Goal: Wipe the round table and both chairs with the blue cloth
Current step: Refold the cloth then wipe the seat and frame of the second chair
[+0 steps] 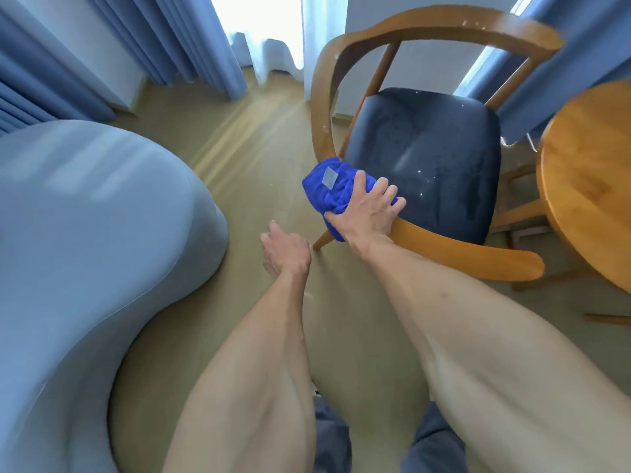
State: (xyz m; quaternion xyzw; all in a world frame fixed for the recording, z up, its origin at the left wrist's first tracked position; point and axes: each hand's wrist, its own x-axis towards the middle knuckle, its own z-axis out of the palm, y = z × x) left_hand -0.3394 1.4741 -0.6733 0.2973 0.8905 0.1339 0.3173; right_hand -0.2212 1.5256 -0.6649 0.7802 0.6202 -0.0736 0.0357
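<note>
While the left hand [285, 249] hangs loosely curled, the right hand's [367, 208] grip bunches fuzzy blue cloth [327, 189] against the chair's [426, 158] curved wooden arm.

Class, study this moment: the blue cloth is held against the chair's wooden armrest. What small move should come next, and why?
Probably slide the blue cloth along the chair armrest. The right hand presses it at the rail's bend, and pale specks show farther up.

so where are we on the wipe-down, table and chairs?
Done: nothing provable; the dark seat shows streaks and droplets, so it looks partly wiped. In hand: the right hand presses the blue cloth on the chair where the near armrest meets the seat; the left hand hangs free. Left: the round table shows no sign either way; no second chair in view.
</note>
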